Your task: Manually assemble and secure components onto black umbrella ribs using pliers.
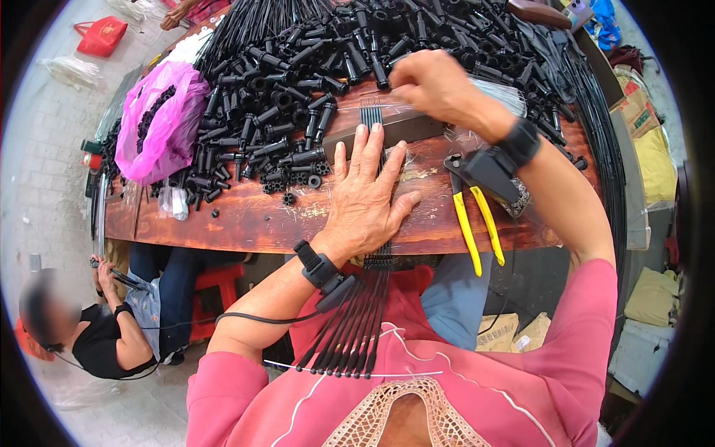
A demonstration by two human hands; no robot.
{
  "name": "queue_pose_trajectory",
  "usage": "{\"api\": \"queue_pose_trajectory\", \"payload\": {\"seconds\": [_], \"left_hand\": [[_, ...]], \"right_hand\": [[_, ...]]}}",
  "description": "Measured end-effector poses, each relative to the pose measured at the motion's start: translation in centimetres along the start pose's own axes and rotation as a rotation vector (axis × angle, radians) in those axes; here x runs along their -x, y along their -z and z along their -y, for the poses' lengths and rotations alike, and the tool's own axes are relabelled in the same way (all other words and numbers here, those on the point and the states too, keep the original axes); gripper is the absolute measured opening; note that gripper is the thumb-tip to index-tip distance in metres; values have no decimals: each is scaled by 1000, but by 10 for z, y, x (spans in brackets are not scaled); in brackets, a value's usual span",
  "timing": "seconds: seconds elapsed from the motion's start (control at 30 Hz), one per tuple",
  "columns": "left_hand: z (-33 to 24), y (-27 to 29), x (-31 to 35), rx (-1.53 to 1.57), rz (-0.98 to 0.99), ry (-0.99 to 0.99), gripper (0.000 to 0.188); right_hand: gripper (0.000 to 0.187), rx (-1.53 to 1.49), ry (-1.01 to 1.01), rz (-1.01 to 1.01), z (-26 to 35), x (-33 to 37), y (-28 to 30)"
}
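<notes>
My left hand lies flat with its fingers spread over a row of several thin black rods. The rods fan out toward my chest and end in small dark knobs, with a thin white stick across them. Beyond my fingertips, their far ends stick out side by side against a dark block. My right hand is raised just right of those ends, its fingers curled and blurred; what they hold, if anything, cannot be made out. Yellow-handled pliers rest at the table's near edge, below my right wrist.
Black plastic tubular parts are heaped over the back of the wooden table. A pink plastic bag with black pieces stands at the left. Long black rods line the right edge. Another person sits at the lower left.
</notes>
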State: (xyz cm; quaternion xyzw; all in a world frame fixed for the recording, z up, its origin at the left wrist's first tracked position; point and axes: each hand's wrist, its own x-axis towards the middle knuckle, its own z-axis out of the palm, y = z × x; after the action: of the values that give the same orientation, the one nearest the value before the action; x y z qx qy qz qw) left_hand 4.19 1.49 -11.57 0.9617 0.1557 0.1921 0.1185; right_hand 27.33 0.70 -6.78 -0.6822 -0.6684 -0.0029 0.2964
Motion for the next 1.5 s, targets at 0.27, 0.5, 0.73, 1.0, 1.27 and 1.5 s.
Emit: {"api": "queue_pose_trajectory", "payload": {"seconds": [0.27,0.5,0.73,1.0,1.27,1.5], "left_hand": [[3,-2,5,-35,-35,-13,69],[-3,-2,11,-75,-14,10,70],[-4,-1,14,-96,-24,17,71],[-6,2,12,-89,21,35,70],[-7,1,10,-103,42,30,70],[-7,2,10,-90,51,41,70]], "right_hand": [[10,442,-251,61,-39,70,77],[9,381,-248,86,-56,69,75],[12,300,-223,29,-55,67,83],[11,80,62,58,-1,35,31],[41,63,91,302,12,22,16],[55,31,99,285,4,25,11]]}}
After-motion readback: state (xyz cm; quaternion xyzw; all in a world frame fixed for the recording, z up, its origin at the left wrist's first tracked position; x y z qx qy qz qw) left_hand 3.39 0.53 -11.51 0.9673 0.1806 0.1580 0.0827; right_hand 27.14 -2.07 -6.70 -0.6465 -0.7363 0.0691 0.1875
